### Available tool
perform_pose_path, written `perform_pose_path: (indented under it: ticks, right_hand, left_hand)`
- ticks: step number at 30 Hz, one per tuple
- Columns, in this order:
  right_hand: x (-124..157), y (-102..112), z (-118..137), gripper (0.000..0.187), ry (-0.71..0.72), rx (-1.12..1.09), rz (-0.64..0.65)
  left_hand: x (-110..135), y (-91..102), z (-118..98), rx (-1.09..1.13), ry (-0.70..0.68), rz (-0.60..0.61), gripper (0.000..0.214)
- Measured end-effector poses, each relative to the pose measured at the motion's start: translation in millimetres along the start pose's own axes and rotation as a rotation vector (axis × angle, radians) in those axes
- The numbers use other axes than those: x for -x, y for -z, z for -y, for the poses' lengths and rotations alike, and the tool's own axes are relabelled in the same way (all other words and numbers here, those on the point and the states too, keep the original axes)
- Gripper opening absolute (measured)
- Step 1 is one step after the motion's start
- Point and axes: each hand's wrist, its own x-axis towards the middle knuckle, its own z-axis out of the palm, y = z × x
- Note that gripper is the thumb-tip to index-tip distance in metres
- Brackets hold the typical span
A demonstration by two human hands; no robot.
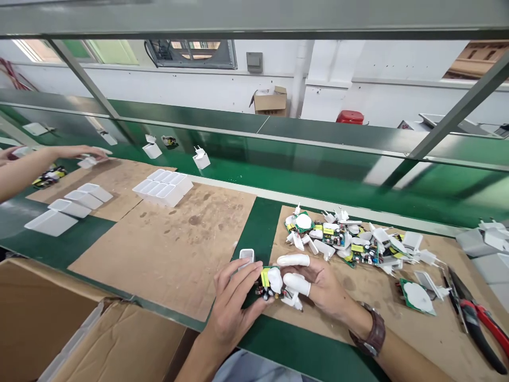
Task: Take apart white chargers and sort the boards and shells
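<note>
Green circuit board with a yellow-wrapped block and a white blob (274, 279), right between the hands at the near edge of the green bench (266, 215)! The left hand (230, 307) has it pinched, fingers over the top, thumb underneath. The right hand (324, 289), two digits in white finger covers, meets the board's right end; whether it grips, I cannot tell. A white pronged plug piece (293, 301) pokes out just below that hand. From the board, a small open white plastic box (247, 257) sits near eleven o'clock, behind the left fingers. Two o'clock, a jumbled pile of boards and white plug parts (361, 246); three o'clock, red-and-black-handled pliers (473, 313). Over at ten, a block of open white boxes (165, 188), and farther out a co-worker's hand (81, 152) over another white piece (88, 162).
</note>
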Motion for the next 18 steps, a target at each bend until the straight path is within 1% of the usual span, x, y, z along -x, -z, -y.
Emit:
perform_pose_path:
  ticks: [3,5,7,9,11,14,15,18]
  right_hand:
    - [-1,2,-1,0.031,0.052,0.066,-0.007]
    - [-1,4,-1,0.027,0.134,0.184,-0.010]
    - [1,6,2,0.028,0.218,0.331,0.008]
    - [5,7,6,0.039,0.255,0.479,0.031]
    - [9,7,9,0.054,0.257,0.630,0.094]
    - [13,5,8,0.063,0.298,0.819,0.211]
    - [14,5,6,0.064,0.308,0.840,0.215]
    - [15,5,-3,0.064,0.320,0.806,0.145]
  left_hand:
    - [-1,-0.7,1,-0.002,0.000,0.001,0.049]
    - [-2,-1.2,0,-0.004,0.005,-0.007,0.051]
    - [-3,-1.4,0,-0.005,0.012,-0.032,0.052]
    - [-3,-1.4,-1,-0.007,0.010,-0.060,0.050]
    - [-3,-1.4,-1,-0.004,0.001,-0.068,0.048]
    - [-1,-2.3,-1,0.026,-0.004,-0.075,0.048]
    - [0,-3.0,-1,0.039,-0.003,-0.084,0.048]
    - [3,-5.4,-3,0.065,0.008,-0.123,0.048]
